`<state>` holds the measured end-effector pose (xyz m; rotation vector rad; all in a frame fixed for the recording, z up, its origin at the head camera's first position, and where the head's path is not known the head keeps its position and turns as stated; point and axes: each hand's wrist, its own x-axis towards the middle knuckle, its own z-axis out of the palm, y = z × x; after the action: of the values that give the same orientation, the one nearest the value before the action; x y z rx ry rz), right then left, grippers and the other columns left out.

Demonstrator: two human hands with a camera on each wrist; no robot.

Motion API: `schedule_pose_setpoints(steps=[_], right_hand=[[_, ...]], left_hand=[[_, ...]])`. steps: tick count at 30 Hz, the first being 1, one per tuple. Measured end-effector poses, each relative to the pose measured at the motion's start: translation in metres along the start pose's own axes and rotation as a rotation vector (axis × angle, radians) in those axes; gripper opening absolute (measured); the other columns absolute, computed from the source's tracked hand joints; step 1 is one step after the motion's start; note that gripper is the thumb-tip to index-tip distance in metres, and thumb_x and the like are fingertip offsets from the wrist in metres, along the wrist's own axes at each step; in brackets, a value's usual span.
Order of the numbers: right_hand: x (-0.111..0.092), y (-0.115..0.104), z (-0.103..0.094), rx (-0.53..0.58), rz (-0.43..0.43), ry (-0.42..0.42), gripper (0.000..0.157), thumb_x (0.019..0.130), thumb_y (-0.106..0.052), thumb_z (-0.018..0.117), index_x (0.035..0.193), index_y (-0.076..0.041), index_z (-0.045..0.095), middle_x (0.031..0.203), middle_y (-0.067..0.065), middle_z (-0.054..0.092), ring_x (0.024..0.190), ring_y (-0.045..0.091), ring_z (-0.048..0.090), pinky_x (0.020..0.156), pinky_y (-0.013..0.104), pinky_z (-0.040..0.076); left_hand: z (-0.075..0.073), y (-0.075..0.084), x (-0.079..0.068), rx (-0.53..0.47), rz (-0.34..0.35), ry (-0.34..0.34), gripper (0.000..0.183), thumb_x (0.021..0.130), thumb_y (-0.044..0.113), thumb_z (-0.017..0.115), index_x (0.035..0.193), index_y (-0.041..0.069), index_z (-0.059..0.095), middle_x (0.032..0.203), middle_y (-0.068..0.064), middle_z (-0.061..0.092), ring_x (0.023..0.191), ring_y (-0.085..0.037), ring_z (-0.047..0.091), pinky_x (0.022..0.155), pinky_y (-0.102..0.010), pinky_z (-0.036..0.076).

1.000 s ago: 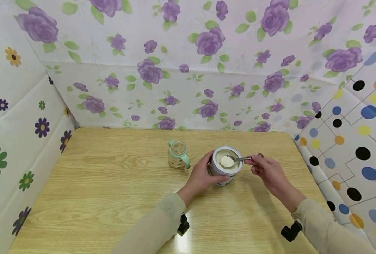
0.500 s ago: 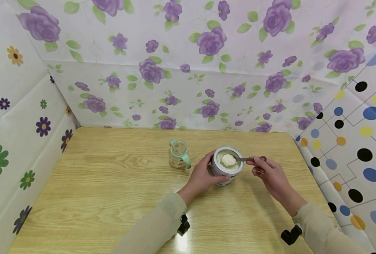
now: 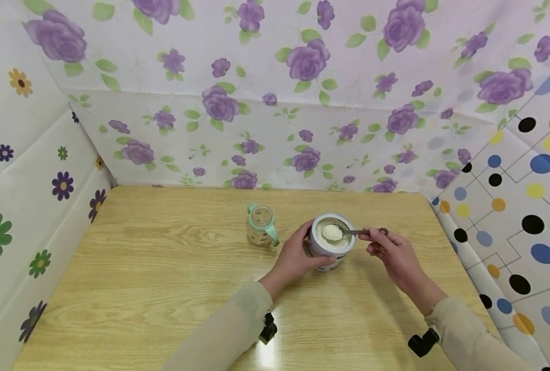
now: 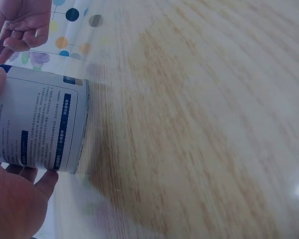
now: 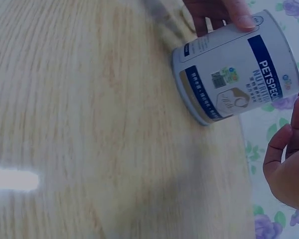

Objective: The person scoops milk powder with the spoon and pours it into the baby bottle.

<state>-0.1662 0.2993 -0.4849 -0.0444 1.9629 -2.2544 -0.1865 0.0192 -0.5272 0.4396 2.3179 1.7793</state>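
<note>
A white and blue can point(image 3: 327, 260) of pale powder is tilted on the table, with my left hand point(image 3: 298, 253) gripping its side, thumb across the front. Printed text covers the can's label point(image 5: 234, 74) in the right wrist view. My right hand point(image 3: 393, 252) pinches the handle of a metal spoon point(image 3: 359, 232) between thumb and fingers. The spoon's bowl holds a heap of powder point(image 3: 332, 232) and sits within the can's mouth, over the powder inside. In the left wrist view, the fingers of my left hand point(image 4: 15, 204) wrap round the can's lower side.
Left of the can stands a clear glass cup point(image 3: 260, 226) with a mint-green collar and handles. The wooden table point(image 3: 163, 278) extends to a flowered cloth point(image 3: 256, 129) at the back and a dotted cloth point(image 3: 511, 232) at the right.
The spoon's bowl has shifted slightly inside the can's mouth, its heap of powder now rounder and more level. My left hand and the can stay in place.
</note>
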Motion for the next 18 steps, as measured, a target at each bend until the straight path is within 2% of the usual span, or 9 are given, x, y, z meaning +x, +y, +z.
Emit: schedule_pose_setpoints(steps=[8,18], right_hand=[[0.0003,0.0009,0.0008,0.069,0.058,0.003,0.028,0.114,-0.026,0.056,0.119,-0.011,0.079,0.105,-0.004,0.082,0.082,0.009,0.068,0.084,0.024,0.059],[0.0059,-0.0042,0.0043,0.136,0.111,0.003,0.03,0.115,-0.026,0.054,0.109,-0.013,0.08,0.099,-0.004,0.082,0.077,0.008,0.067,0.08,0.024,0.058]], left_hand=[[-0.0004,0.0015,-0.0005,-0.004,0.0,0.001,0.102,0.081,0.033,0.098,0.164,0.035,0.04,0.158,0.01,0.052,0.145,-0.014,0.049,0.118,-0.043,0.045],[0.0001,0.0022,-0.0014,-0.014,0.0,0.009,0.101,0.08,0.032,0.098,0.164,0.034,0.041,0.157,0.009,0.053,0.144,-0.015,0.05,0.118,-0.043,0.045]])
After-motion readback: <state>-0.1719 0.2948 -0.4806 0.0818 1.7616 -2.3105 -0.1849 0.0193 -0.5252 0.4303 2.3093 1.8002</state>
